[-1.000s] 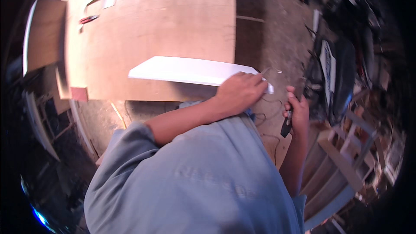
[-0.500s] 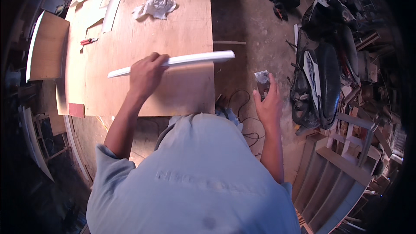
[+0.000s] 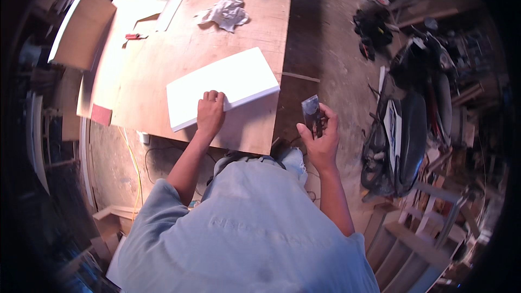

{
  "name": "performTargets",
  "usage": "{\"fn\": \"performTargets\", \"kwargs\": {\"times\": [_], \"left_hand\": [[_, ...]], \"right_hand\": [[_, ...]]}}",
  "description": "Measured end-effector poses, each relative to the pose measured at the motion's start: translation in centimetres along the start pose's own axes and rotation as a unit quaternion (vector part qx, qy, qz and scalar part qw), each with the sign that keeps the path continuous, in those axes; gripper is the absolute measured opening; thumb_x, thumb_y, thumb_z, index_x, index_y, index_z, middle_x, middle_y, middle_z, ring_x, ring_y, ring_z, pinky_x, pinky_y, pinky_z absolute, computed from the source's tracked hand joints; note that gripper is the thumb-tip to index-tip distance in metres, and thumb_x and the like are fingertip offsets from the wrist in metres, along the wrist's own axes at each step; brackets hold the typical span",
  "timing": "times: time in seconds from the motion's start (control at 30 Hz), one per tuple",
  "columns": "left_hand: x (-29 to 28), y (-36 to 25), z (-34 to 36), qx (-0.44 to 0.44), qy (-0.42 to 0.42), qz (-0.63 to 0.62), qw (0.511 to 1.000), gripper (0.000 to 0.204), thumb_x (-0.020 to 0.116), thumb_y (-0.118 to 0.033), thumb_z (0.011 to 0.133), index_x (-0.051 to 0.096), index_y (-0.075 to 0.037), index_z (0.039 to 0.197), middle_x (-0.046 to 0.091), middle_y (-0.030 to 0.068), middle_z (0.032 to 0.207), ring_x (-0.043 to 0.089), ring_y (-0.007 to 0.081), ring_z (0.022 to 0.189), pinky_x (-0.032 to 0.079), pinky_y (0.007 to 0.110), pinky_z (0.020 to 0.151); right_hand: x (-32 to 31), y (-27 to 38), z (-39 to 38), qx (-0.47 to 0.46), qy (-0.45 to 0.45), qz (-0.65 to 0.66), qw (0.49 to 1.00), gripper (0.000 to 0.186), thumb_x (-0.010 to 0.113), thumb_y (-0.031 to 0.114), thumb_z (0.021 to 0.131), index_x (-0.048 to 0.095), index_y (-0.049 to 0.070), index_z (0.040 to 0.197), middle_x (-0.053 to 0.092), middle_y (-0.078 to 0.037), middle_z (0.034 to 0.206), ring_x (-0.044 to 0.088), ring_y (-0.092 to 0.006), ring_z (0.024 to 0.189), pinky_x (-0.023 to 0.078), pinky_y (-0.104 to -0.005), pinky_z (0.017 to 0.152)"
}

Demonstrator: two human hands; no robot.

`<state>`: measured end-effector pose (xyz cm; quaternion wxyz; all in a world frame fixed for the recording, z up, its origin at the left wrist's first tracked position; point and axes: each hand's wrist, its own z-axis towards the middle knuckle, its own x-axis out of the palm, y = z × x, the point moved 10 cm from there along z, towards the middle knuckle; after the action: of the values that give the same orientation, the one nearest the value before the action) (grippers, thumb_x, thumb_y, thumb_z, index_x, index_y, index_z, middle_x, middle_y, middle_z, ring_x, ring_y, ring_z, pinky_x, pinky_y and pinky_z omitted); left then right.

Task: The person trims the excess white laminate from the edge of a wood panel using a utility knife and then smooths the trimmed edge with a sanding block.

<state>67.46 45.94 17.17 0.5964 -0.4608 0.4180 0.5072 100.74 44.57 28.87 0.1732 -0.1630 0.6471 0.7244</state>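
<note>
The person's loose grey-blue shirt [image 3: 244,258] has short sleeves [image 3: 157,206] and faint raised lettering [image 3: 233,224].

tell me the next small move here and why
Perhaps bring the right hand and its flat-bladed tool in toward the white panel: the left hand has the panel by its near edge, while the tool is apart from it, beyond the table's right side.

"How's the white rectangular panel [image 3: 222,81]?"
"Slantwise over the pale wooden tabletop [image 3: 142,87], shadow below its near edge."
"And the dark-handled flat metal scraper [image 3: 310,106]?"
"Apart, to its right, blade pointing away."
</note>
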Motion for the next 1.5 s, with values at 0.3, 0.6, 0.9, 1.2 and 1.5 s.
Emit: {"fn": "performTargets", "kwargs": {"times": [0.3,0.6,0.9,1.2,1.5], "left_hand": [[-5.4,-17.0,4.0,-0.130,0.110,-0.751,0.638,0.055,0.075,-0.030,0.102,0.057,-0.003,0.146,0.070,0.0129,0.125,0.068,0.0178,0.110,0.056,0.035,0.092],[-4.1,-23.6,4.9,-0.201,0.105,-0.724,0.652,0.031,0.077,-0.031,0.101,0.073,0.000,0.098,0.070,0.0024,0.083,0.062,0.0080,0.072,0.052,0.024,0.067],[-5.5,-19.8,7.1,-0.288,0.064,-0.649,0.702,0.034,0.079,-0.030,0.099,0.075,0.003,0.093,0.069,0.0036,0.073,0.063,0.0081,0.063,0.050,0.025,0.059],[-8.6,-15.8,5.0,-0.350,-0.049,-0.723,0.594,0.048,0.064,-0.044,0.107,0.075,0.002,0.102,0.069,0.0045,0.077,0.067,0.0121,0.068,0.057,0.027,0.064],[-12.2,-14.7,-11.5,-0.451,-0.090,-0.629,0.627,0.024,0.075,-0.019,0.100,0.074,0.005,0.103,0.072,0.0058,0.085,0.070,0.0115,0.072,0.059,0.027,0.065]], "right_hand": [[2.5,-2.1,1.2,0.228,0.388,0.401,0.798,0.053,0.045,0.041,0.115,0.055,-0.001,0.145,0.068,-0.011,0.110,0.071,-0.0157,0.086,0.063,-0.0318,0.073],[-2.3,-5.6,3.9,0.213,0.540,0.245,0.777,0.039,0.046,0.030,0.116,0.060,-0.002,0.134,0.071,-0.011,0.105,0.071,-0.0151,0.080,0.063,-0.0313,0.072],[1.1,-4.8,8.6,0.197,0.588,0.283,0.732,0.040,0.047,0.033,0.116,0.060,-0.002,0.131,0.072,-0.013,0.102,0.072,-0.0167,0.075,0.063,-0.0334,0.068],[4.4,-0.2,10.4,0.178,0.668,0.274,0.669,0.045,0.046,0.034,0.115,0.060,-0.007,0.126,0.072,-0.016,0.097,0.072,-0.0193,0.073,0.063,-0.0351,0.065],[9.0,1.5,-3.1,0.187,0.763,0.177,0.593,0.044,0.048,0.036,0.115,0.061,-0.006,0.122,0.072,-0.015,0.094,0.073,-0.0205,0.071,0.062,-0.0338,0.064]]}}
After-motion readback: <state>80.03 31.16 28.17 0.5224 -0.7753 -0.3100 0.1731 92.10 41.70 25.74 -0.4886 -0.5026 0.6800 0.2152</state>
